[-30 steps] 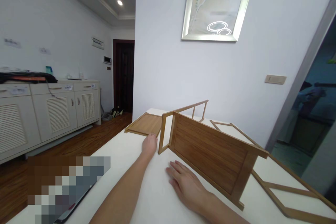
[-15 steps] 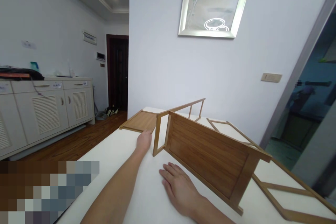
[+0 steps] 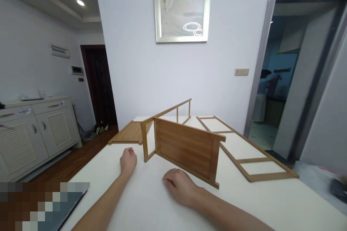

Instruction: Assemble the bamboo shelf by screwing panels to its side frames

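Observation:
My left hand point(image 3: 128, 160) is closed with curled fingers just above or on the white table point(image 3: 146, 195), left of the wooden frame's near corner and apart from it. Whatever it may hold is hidden. My right hand point(image 3: 180, 184) rests on the table, its fingers bent under, in front of a brown wooden panel point(image 3: 184, 144); anything inside is hidden too. That panel stands on its long edge, joined at its left end to a slatless wooden side frame point(image 3: 145, 140) that runs back toward the wall.
Another wooden panel point(image 3: 127, 132) lies flat at the table's back left. A ladder-like wooden frame point(image 3: 256, 178) lies flat on the right. Beyond stand a wall with a picture point(image 3: 181, 39), a white cabinet point(image 3: 56, 126) and a doorway. A plastic bag point(image 3: 311, 173) is at the right edge.
My left hand has drawn back from beside the side frame and flat panel. The fingers of my right hand, spread before, have curled in. The view has turned right.

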Demonstrator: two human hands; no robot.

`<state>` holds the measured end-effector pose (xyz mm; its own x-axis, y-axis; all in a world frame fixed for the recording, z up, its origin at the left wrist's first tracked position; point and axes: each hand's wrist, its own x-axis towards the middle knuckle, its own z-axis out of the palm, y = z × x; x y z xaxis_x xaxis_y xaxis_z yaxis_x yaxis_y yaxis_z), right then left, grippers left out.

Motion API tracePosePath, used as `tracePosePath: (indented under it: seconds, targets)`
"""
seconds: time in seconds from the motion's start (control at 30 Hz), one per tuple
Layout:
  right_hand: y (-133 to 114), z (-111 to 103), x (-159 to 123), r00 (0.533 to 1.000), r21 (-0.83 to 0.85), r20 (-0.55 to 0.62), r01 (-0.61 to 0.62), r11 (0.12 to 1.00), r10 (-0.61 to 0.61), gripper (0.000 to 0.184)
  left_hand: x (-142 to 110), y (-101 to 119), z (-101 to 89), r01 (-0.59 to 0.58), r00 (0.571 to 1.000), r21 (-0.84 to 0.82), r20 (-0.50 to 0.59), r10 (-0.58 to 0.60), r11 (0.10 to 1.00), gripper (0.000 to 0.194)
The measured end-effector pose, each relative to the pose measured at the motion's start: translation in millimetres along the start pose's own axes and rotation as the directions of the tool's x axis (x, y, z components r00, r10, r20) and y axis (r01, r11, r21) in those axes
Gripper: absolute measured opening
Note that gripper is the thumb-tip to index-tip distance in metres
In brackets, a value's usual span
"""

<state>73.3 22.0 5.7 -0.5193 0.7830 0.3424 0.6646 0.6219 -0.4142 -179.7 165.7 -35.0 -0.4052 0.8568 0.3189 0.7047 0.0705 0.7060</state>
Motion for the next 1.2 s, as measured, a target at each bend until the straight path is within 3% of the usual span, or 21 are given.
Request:
tracePosePath:
  seconds: [0.17,0.27,0.33,0.43,0.5,0.53,0.57,0.6,0.7,0.8,0.97,1.2]
  targets:
    - [-4.9,-35.0,-62.9,0.977,-0.072,-0.210,-0.043,0.996,0.027,0.025,-54.7,6.5,-21.8,0.010,0.997,-0.049,-0.071,-0.014,0.999,0.022]
    - [-0.3,-58.1,-104.0,0.911,-0.162,-0.413,-0.075,0.984,0.002,0.022,-92.5,22.0,-24.1,-0.074,0.997,-0.117,-0.022,0.072,0.990,0.019]
    - [11.9,-73.6,-126.2,0.853,-0.202,-0.522,-0.123,0.972,0.000,0.019,-119.9,39.1,-22.4,-0.176,0.982,-0.227,0.031,0.188,0.958,0.019]
    - [46.4,-96.3,-149.7,0.736,-0.216,-0.672,-0.305,0.927,0.086,0.012,-164.4,76.2,-18.2,-0.354,0.909,-0.309,0.110,0.403,0.883,0.021]
    - [74.9,-108.9,-160.7,0.644,-0.193,-0.743,-0.469,0.862,0.184,0.013,-194.5,106.9,-12.9,-0.482,0.818,-0.334,0.159,0.552,0.810,0.021]
    - [88.3,-113.5,-165.3,0.621,-0.190,-0.747,-0.541,0.819,0.236,0.015,-208.8,123.1,-8.5,-0.529,0.774,-0.348,0.175,0.608,0.774,0.024]
    - [100.0,-116.6,-169.6,0.617,-0.205,-0.734,-0.600,0.774,0.285,0.017,-222.0,139.1,-2.6,-0.552,0.757,-0.352,0.170,0.631,0.756,0.032]
    - [109.3,-118.2,-173.6,0.616,-0.227,-0.716,-0.650,0.725,0.329,0.019,-233.6,154.5,4.6,-0.545,0.773,-0.342,0.149,0.617,0.765,0.045]
    - [121.6,-115.9,-182.3,0.633,-0.300,-0.628,-0.734,0.610,0.453,0.027,-256.8,192.4,31.4,-0.445,0.873,-0.290,0.071,0.483,0.847,0.089]
    - [117.2,-110.5,-184.9,0.673,-0.362,-0.538,-0.729,0.581,0.508,0.028,-263.3,211.7,55.5,-0.387,0.911,-0.259,0.037,0.410,0.885,0.108]
    - [107.1,-107.2,-181.1,0.705,-0.409,-0.486,-0.706,0.578,0.517,0.023,-257.9,211.8,73.6,-0.434,0.894,-0.208,0.016,0.447,0.876,0.113]
    - [100.7,-102.9,-177.7,0.734,-0.381,-0.445,-0.673,0.633,0.513,0.020,-251.4,205.3,80.9,-0.507,0.862,-0.101,-0.049,0.504,0.856,0.095]
